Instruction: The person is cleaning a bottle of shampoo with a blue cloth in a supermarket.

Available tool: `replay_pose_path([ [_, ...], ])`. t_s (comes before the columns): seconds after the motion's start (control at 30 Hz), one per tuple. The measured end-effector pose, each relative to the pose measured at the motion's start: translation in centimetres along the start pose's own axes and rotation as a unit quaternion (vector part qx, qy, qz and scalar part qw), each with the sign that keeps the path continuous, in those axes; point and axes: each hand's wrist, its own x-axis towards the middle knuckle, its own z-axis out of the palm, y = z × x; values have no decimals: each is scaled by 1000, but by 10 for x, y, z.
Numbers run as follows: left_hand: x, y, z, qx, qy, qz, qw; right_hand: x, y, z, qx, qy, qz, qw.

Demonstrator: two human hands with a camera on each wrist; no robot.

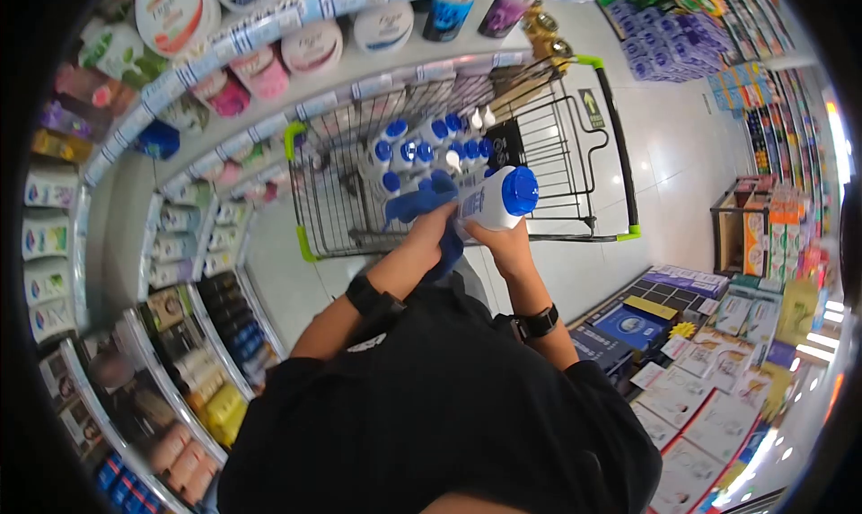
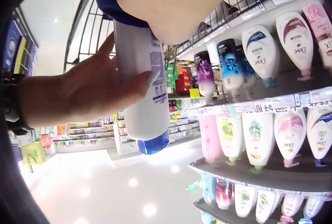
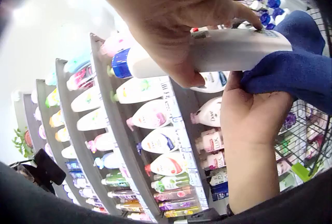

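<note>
A white bottle with a blue cap [image 1: 489, 202] lies tilted in my right hand [image 1: 507, 246], whose thumb and fingers grip its body. My left hand [image 1: 427, 237] holds a dark blue cloth [image 1: 418, 202] against the bottle's base. In the right wrist view the cloth [image 3: 290, 68] folds over that end and hides most of the left fingers. The left wrist view shows the bottle [image 2: 142, 105] with its cap pointing down, the right thumb across its printed side. Beyond both hands, several similar white bottles with blue caps [image 1: 409, 152] stand in a shopping cart [image 1: 557, 141].
Shelves [image 1: 359, 29] of lotion and body wash bottles run along the left and far side. Boxed goods [image 1: 709, 415] are stacked at the right. The cart's green-cornered rim [image 1: 620, 155] lies just ahead, over a pale tiled floor [image 1: 669, 182].
</note>
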Motion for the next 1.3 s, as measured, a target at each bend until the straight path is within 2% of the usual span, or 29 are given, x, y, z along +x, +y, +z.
replay_pose_path([
  [0.1,4,-16,3,18,48,-27,998,3,30,-4,2,8,26,1000],
  [0.2,18,-34,7,41,72,-46,995,11,50,-14,-139,-3,19,990],
  [0.23,24,-38,7,48,79,-51,994,11,49,-18,-151,10,9,989],
  [0.33,34,-37,25,64,85,-40,994,27,60,-38,-178,-27,4,984],
  [0.47,47,-42,46,48,103,-38,993,46,57,-65,-146,-115,35,982],
  [0.6,75,-54,51,18,135,-45,990,70,82,-94,-166,-196,132,957],
  [0.73,100,-61,56,51,198,-34,978,95,113,-107,-91,-234,180,951],
  [0.8,125,-67,45,40,214,-15,976,108,116,-104,20,-251,228,941],
  [0.87,134,-62,48,30,229,-27,972,116,110,-104,152,-243,296,911],
  [0.9,138,-57,53,27,234,-30,971,121,102,-105,175,-254,313,898],
  [1.0,152,-54,58,35,266,-29,963,134,103,-111,219,-263,339,876],
  [1.13,179,-65,41,44,267,-60,961,147,134,-127,232,-297,358,854],
  [1.23,207,-85,17,8,276,-70,959,153,148,-131,287,-254,416,825],
  [1.3,215,-92,9,-9,304,-84,949,158,171,-128,262,-247,425,831],
])
